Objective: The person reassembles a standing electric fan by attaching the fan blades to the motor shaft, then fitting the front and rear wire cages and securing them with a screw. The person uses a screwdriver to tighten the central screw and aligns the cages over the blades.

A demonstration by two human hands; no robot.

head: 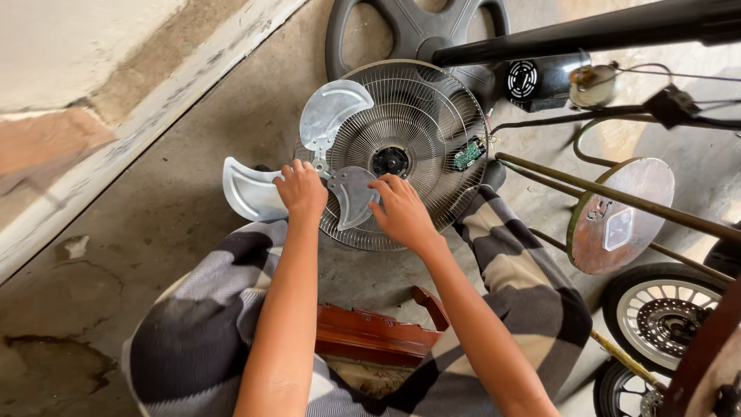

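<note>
At the far left a pale wall meets the stained concrete floor (154, 224), and the leftmost blade of a three-blade metal fan propeller (251, 189) lies over the person's striped knee. The left hand (301, 189) has its fingers curled around the propeller near its hub, gripping it, while another blade stands up over the wire fan guard (417, 116). The right hand (401, 212) rests on the lowest blade with fingers spread flat, pressing rather than clasping. Behind them the motor hub (390, 161) sits bare at the middle of the guard, so the propeller appears to be off its shaft, held just beside it; no front guard is fitted. A small green circuit board (468, 154) hangs at the guard's right edge. Farther right lie a round metal disc (617, 216) and a spoked wheel (664, 316).
</note>
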